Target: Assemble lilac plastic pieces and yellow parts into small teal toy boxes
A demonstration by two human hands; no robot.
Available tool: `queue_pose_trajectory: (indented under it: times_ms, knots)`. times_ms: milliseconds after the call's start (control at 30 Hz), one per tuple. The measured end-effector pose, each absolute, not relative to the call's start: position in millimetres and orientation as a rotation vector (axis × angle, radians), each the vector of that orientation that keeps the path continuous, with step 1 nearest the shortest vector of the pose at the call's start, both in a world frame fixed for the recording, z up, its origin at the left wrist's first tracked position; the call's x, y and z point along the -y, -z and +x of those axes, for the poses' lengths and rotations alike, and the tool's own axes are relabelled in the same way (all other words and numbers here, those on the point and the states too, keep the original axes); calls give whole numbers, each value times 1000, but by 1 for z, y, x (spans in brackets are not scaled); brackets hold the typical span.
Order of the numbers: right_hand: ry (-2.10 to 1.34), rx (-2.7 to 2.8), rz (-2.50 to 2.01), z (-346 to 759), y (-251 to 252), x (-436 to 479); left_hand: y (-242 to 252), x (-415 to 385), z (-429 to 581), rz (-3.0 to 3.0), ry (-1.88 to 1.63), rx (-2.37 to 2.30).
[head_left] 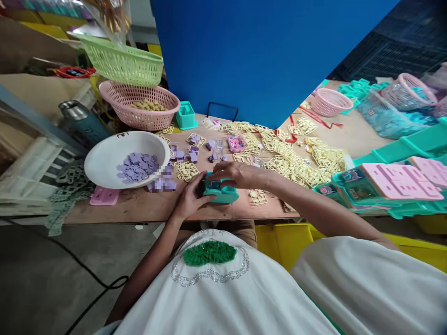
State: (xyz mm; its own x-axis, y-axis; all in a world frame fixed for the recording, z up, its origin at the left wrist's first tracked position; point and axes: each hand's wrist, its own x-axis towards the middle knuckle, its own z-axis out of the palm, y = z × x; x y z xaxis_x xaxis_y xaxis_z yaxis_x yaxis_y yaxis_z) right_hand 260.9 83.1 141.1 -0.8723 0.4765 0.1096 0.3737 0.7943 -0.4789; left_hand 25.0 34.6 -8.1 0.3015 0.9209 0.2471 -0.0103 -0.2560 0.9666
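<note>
My left hand (189,198) grips a teal plastic toy housing (225,195) from its left side, at the front of the wooden table. My right hand (232,174) is over the housing's top with its fingers bent down into or against it. Whatever those fingertips hold, if anything, is hidden. A dark picture panel shows on the housing between the hands. Loose purple plastic pieces (179,154) lie just beyond my left hand. A cream frame of moulded parts (257,197) lies to the right of the housing.
A white bowl of purple pieces (92,160) stands at left, below stacked pink (139,116) and green baskets (122,63). Cream part frames (293,160) spread to the right. Teal housings with pink panels (394,181) line the right side. A blue board (244,60) rises behind.
</note>
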Motion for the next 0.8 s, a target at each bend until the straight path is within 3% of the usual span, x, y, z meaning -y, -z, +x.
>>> queue_pose_trajectory:
  times_ms: [333, 633, 800]
  knots:
    - [-721, 2874, -457, 251, -138, -101, -2, -50, 1, 1532, -985, -738]
    - [-375, 3114, -276, 240, -152, -96, -6, -55, -11, 1483, -898, -644]
    - [-619, 3106, -312, 235, -159, -101, -12, -60, -15, 1428, -813, -677]
